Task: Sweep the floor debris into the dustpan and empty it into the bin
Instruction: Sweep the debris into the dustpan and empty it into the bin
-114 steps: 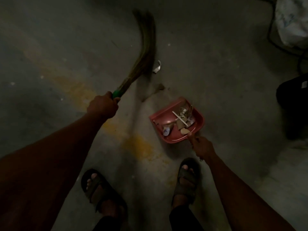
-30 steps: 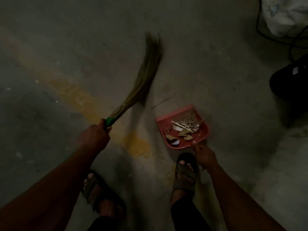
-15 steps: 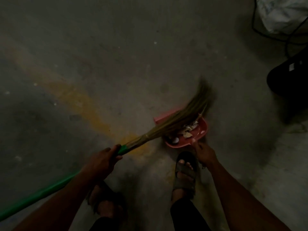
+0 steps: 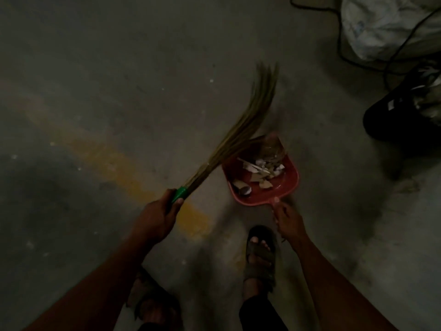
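A: While the L hand (image 4: 159,217) is wrapped round the green handle end of the broom (image 4: 235,137), where do the bristles sit?
B: Fig. detail: bristles fan up and to the right from the L grip, crossing the far-left corner of the red dustpan (image 4: 290,185); tips are motion-blurred above the pan's open edge.

A: And the R hand (image 4: 290,222)?
B: R grip is closed on the dustpan's short handle, fingers curled round it, at the pan's near edge. Pan lies directly ahead of that hand, just beyond the sandalled right foot (image 4: 260,255).

A: Debris?
B: Debris (image 4: 259,172), i.e. pale paper scraps, slivers and brownish bits, lies inside the pan, well ahead of the R grip and to the right of the L grip. A few pale specks are scattered on the concrete floor (image 4: 119,56).

A: Bin?
B: Dark bin (image 4: 403,115) w/ litter showing at its mouth stands at the right edge, well apart from the pan. Behind it: white sack (image 4: 381,25) and a black cable (image 4: 341,53).

A: Other marks?
B: Yellow-orange stain (image 4: 112,161) runs diagonally across the floor, passing under the L hand.
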Motion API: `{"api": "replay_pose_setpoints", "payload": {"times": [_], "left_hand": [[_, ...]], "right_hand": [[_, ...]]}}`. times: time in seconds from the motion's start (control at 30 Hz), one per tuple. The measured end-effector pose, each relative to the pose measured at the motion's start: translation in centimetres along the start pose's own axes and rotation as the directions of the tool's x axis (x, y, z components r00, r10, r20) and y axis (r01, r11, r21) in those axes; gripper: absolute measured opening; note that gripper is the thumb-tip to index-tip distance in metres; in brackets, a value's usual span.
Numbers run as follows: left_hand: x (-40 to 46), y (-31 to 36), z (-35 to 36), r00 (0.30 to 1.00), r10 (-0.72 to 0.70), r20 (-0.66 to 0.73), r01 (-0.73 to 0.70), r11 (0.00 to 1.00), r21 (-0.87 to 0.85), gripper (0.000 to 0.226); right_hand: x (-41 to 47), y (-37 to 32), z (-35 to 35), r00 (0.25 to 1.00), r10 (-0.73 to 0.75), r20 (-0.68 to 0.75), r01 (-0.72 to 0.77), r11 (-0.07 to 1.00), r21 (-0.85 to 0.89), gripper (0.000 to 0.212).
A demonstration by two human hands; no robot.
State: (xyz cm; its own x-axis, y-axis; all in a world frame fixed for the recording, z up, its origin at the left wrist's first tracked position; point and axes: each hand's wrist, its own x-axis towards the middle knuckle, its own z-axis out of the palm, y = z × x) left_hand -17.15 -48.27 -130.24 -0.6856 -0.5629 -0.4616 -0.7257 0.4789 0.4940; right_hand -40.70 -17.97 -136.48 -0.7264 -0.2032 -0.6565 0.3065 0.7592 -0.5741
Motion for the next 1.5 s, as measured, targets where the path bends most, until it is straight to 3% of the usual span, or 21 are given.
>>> {"api": "replay_pose_setpoints", "payload": {"times": [0.17, 0.37, 0.53, 0.73, 1.1, 1.3, 1.5], "left_hand": [[3.3, 6.1, -1.1, 0.998, -0.026, -0.054, 0.027, 0.999, 0.024, 0.043], [5.6, 13.6, -2.5, 0.997, -0.043, -0.07, 0.051, 0.993, 0.111, 0.041], [6.6, 19.7, -4.0, 0.998, 0.014, -0.062, -0.011, 0.999, 0.05, 0.039], [7.3, 25.0, -5.8, 0.996, -0.008, -0.092, 0.01, 1.0, 0.018, 0.05], [8.4, 33.0, -8.4, 0.982, 0.163, -0.094, -0.157, 0.985, 0.068, 0.041], [8.3, 34.5, -9.7, 0.945, 0.302, -0.127, -0.277, 0.943, 0.183, 0.056], [8.0, 36.2, -11.2, 0.907, 0.383, -0.174, -0.369, 0.923, 0.11, 0.056]], "right_hand": [[0.0, -3.6, -3.1, 1.0, -0.021, -0.018, 0.023, 0.992, 0.124, 0.051], [1.0, -5.3, -8.1, 0.996, -0.029, -0.081, 0.043, 0.984, 0.174, 0.063], [0.7, -7.5, -13.8, 0.991, -0.03, -0.128, 0.062, 0.965, 0.254, 0.057], [0.4, -9.0, -20.8, 0.978, 0.016, -0.208, 0.053, 0.944, 0.324, 0.05], [0.7, -11.4, -28.9, 0.951, 0.054, -0.304, 0.078, 0.911, 0.404, 0.051], [0.5, -11.9, -31.3, 0.941, 0.118, -0.316, 0.042, 0.888, 0.458, 0.049], [0.4, -11.6, -32.3, 0.913, 0.188, -0.363, -0.004, 0.891, 0.454, 0.057]]}}
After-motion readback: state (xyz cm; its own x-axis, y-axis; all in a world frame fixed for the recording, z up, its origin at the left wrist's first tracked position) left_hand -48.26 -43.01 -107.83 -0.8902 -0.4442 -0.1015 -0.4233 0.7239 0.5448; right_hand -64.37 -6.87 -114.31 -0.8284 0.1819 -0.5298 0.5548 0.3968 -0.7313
